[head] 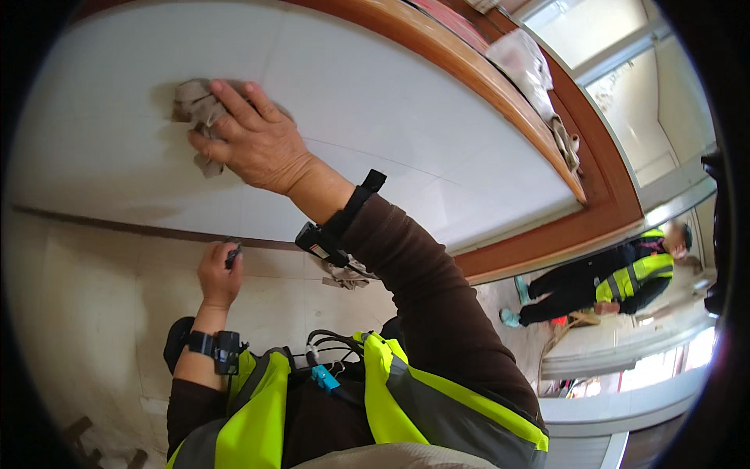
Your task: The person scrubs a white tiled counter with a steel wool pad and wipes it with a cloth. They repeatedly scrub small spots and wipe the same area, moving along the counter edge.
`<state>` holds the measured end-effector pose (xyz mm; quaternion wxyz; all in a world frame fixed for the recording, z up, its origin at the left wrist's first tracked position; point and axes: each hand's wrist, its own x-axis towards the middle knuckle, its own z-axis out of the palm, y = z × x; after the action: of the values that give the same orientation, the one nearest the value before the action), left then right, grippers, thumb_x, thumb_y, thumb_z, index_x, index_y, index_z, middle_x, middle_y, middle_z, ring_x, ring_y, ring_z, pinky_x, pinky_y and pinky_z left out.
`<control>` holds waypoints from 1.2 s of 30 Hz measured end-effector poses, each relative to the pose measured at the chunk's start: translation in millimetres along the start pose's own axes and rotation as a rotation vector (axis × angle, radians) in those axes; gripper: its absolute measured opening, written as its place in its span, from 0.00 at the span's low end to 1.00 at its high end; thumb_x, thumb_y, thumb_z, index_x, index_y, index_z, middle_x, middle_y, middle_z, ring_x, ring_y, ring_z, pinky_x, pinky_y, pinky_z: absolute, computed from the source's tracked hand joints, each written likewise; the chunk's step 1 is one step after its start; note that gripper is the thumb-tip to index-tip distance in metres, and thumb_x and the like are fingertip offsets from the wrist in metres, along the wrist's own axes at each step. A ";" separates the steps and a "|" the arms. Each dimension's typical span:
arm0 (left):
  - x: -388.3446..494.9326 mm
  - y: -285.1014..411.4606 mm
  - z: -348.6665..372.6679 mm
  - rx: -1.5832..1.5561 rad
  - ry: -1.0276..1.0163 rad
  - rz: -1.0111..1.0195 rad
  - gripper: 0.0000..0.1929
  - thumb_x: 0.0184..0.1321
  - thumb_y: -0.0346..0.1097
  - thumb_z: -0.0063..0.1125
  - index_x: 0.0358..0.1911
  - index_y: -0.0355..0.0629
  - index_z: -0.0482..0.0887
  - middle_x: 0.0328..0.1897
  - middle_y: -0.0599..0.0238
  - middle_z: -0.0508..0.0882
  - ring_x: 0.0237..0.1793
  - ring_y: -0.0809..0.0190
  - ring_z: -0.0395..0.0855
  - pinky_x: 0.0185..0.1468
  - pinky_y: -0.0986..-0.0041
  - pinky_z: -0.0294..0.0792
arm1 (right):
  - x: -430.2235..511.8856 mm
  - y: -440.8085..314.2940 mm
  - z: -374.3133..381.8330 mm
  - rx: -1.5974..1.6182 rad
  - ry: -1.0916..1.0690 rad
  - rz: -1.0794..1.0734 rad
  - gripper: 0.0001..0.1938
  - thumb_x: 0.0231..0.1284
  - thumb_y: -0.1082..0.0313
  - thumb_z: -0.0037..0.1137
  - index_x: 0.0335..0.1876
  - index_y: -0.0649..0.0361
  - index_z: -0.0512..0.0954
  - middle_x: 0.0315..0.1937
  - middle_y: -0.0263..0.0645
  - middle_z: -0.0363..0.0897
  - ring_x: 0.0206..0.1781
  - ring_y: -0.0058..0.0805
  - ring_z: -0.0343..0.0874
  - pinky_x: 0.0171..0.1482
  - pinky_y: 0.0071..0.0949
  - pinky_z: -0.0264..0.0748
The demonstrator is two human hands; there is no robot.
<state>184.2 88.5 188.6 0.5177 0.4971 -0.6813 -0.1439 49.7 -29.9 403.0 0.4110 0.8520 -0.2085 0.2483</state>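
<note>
My right hand point(261, 138) presses a crumpled grey-brown cloth point(198, 105) flat against a large white panel point(410, 129) with thin seams. Its fingers are spread over the cloth, and part of the rag sticks out beyond the fingertips. Lower down, my left hand point(218, 275) is closed around a small dark object point(233, 257), too small to identify. That hand is near the dark strip point(176, 227) along the panel's lower edge. Another crumpled cloth point(347, 275) lies below the strip, partly hidden behind my right forearm.
A curved varnished wooden edge point(469, 73) borders the panel. On the wooden ledge beyond it lie a white plastic bag point(523, 64) and a rag point(565, 143). At right stands a person point(633, 278) in a yellow vest. A wooden-legged item point(82, 434) is at lower left.
</note>
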 end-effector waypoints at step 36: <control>-6.7 -9.3 32.2 -0.655 -0.706 -0.543 0.10 0.52 0.28 0.52 0.37 0.38 0.83 0.38 0.69 0.82 0.39 0.69 0.77 0.47 0.78 0.68 | -293.1 11.1 -190.1 1.411 0.128 2.321 0.13 0.69 0.62 0.51 0.46 0.66 0.74 0.41 0.39 0.80 0.43 0.29 0.80 0.48 0.30 0.79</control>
<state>161.5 79.5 164.6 0.3298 0.3895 -0.5806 -0.6344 -235.8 160.8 337.8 -0.5440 0.2016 -0.6099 0.5399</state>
